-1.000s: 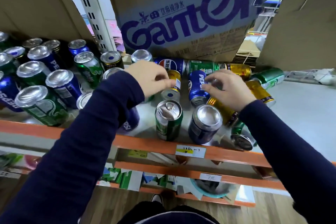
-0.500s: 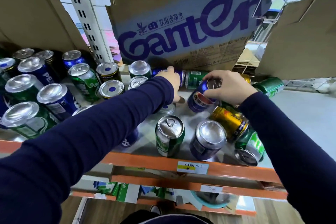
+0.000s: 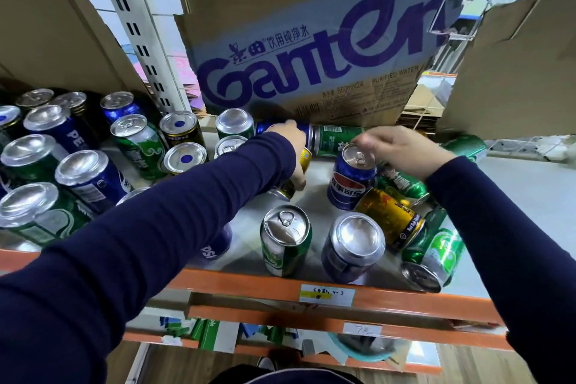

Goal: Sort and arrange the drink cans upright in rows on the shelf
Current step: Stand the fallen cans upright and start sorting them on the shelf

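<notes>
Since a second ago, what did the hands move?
The right hand stood the blue Pepsi can up from lying on its side; its fingers are at the can's top. The left hand kept holding the gold can. The front green can and the upright cans on the left stayed put.

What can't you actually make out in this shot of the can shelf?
All in the head view:
- Gold can: mostly covered by the left hand gripping it.
- Right hand: fingers motion-blurred, so contact with the upright blue Pepsi can is unclear.
- Front blue can: largely under the left sleeve.
- Price label: handwriting too small.
</notes>
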The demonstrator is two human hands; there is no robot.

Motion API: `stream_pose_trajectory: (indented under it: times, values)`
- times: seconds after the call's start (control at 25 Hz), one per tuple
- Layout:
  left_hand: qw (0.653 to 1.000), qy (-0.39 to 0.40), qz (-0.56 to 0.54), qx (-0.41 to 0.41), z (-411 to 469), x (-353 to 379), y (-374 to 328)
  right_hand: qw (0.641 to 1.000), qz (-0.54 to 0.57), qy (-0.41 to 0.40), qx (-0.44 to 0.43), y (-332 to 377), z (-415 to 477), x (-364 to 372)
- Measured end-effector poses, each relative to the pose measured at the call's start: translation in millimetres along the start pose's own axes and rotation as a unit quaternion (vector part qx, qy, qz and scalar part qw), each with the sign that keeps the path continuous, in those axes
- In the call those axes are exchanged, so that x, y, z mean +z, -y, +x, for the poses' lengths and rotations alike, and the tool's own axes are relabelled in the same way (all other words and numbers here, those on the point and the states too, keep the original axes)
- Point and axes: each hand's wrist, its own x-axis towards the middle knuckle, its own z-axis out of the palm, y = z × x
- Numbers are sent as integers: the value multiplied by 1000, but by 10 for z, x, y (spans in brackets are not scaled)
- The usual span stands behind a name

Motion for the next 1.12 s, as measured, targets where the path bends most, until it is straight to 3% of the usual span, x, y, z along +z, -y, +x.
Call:
stream_pose_trajectory:
  times: [0.04,0.12,0.24,0.36,0.52,0.6,0.72,0.84,0.92,1.12]
  values:
    - [1000,-10,-24,11,-52,-35,19,999,21,-34,6,-27,38,-39]
    - [994,-50,-88,31,-154,-63,75,994,-40,-103,-8,-109,175,-96]
    - [987,-68,-137,46,-266,-1,136,983,-174,-52,-24,-211,463,-31]
    - [995,9,-89,43,-285,56,149,974,-227,22,6,-298,742,84]
    - [995,88,-7,54,-235,15,120,949,-316,-5,3,-347,931,192]
    - [990,118,9,72,-218,-84,135,951,-308,-4,13,-342,933,210]
    - [986,129,-56,92,-163,-259,228,966,-257,13,17,-311,843,110]
    - [994,-7,-66,82,63,-358,401,990,-131,-55,16,-167,725,-138]
    - [996,-59,-25,65,289,-308,455,989,-113,-97,3,-92,706,-222]
    - [994,13,74,77,704,-89,342,988,-143,-62,20,-57,679,-42]
